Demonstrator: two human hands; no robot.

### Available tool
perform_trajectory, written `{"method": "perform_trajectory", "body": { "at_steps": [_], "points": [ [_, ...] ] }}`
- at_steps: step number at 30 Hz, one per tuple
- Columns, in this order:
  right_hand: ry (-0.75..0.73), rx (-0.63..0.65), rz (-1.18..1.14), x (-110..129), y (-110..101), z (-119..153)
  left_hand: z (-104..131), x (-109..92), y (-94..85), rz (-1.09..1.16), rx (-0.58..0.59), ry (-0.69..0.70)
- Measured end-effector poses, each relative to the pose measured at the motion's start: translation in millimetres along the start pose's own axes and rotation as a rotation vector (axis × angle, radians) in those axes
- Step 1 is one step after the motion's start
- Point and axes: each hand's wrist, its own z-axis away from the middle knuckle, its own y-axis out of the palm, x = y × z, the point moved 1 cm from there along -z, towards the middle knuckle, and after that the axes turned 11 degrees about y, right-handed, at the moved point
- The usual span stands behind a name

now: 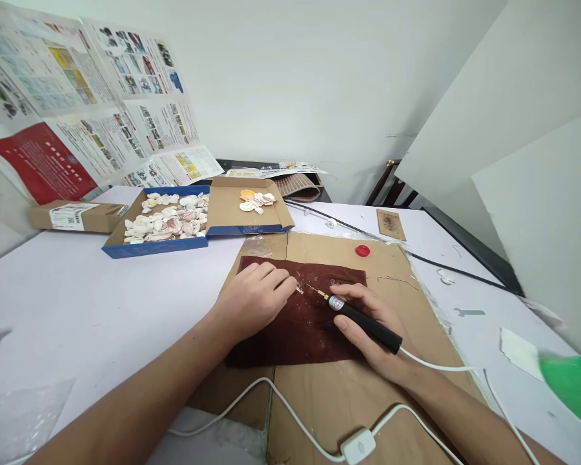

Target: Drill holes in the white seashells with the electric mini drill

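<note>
My right hand (pixel 368 310) is wrapped round a black pen-shaped mini drill (pixel 370 326) with a brass collet and a thin bit. Its bit points left towards my left hand (pixel 259 294), a short gap away from the fingertips. The left hand is closed in a pinch, knuckles up, over a dark brown cloth (pixel 290 342). A small pale piece shows by its fingertips, but what the fingers hold is hidden. White crumbs and specks lie on the cloth. From the drill's rear end runs a white cable (pixel 436 367).
An inline switch (pixel 358 447) lies on the cardboard (pixel 314 400) in front. At the back left, a blue-edged box (pixel 155 245) holds many seashells (pixel 169 219); several more lie on its lid (pixel 249 219). A red cap (pixel 363 250), a bent wire (pixel 397 281) and green tape (pixel 571 387) are rightward.
</note>
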Motion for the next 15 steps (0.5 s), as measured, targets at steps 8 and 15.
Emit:
{"method": "perform_trajectory", "body": {
  "at_steps": [8,15],
  "points": [
    [0.024,0.010,-0.078,8,4,-4,3,-4,2.3,0.018,-0.003,-0.008],
    [0.073,0.081,-0.067,15,2,-4,2,-5,4.2,0.014,0.008,-0.049]
  ]
}}
